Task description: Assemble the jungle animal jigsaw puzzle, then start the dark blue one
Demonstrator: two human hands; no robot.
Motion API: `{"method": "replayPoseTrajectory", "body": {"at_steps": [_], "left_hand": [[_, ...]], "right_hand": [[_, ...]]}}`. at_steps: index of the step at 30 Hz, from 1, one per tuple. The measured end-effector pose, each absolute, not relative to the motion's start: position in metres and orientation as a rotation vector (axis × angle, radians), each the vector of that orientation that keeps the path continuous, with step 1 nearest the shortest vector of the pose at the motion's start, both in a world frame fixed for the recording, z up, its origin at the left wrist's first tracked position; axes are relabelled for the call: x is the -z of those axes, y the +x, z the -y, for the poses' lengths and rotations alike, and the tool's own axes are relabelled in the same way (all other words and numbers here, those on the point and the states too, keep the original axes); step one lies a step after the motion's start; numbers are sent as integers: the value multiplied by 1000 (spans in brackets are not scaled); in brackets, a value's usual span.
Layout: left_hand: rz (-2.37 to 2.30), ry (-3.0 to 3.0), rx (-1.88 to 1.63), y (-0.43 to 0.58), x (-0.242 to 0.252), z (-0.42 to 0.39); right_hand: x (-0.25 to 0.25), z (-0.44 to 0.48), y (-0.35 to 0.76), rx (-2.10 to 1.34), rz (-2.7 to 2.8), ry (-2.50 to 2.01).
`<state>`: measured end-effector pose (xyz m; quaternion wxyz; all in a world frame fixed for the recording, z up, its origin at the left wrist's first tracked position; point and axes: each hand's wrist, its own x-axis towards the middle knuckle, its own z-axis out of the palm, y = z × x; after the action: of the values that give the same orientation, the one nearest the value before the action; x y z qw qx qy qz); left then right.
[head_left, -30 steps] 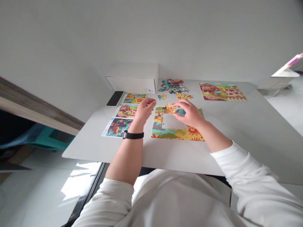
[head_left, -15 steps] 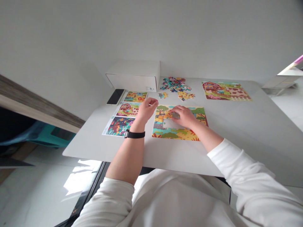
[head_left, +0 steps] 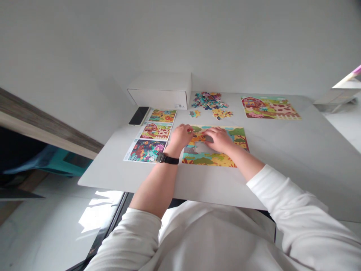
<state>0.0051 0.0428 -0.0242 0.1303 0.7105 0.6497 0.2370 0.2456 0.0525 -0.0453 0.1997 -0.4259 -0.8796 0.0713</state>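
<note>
Over the jigsaw [head_left: 203, 161], the right grip [head_left: 219, 139] seems clamped on orange pieces [head_left: 199, 137], probably for aligning; left grip [head_left: 180, 137], I cannot tell.

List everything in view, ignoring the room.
Table: 1, white, centre
Cardboard box: 1, white, back left
Smartphone: 1, black, before box
Picture sheet: 1, multicoloured, table's left
Jigsaw heap: 1, multicoloured, back centre
Jigsaw clusters: 2, yellow and teal, before heap
Farm jigsaw: 1, multicoloured, back right
Unfinished safari jigsaw: 1, multicoloured, front
Smartwatch: 1, black, left wrist
Top: 1, white, foreground
Left hand: 1, bare, safari jigsaw's left
Right hand: 1, bare, safari jigsaw's middle
</note>
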Motion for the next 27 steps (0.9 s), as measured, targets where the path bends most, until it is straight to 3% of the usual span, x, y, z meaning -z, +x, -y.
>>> {"method": "replayPoseTrajectory", "body": {"at_steps": [27], "left_hand": [[-1956,2090,-501,8,26,-43]], "right_hand": [[39,-49,246,-186,2534,-1235]]}}
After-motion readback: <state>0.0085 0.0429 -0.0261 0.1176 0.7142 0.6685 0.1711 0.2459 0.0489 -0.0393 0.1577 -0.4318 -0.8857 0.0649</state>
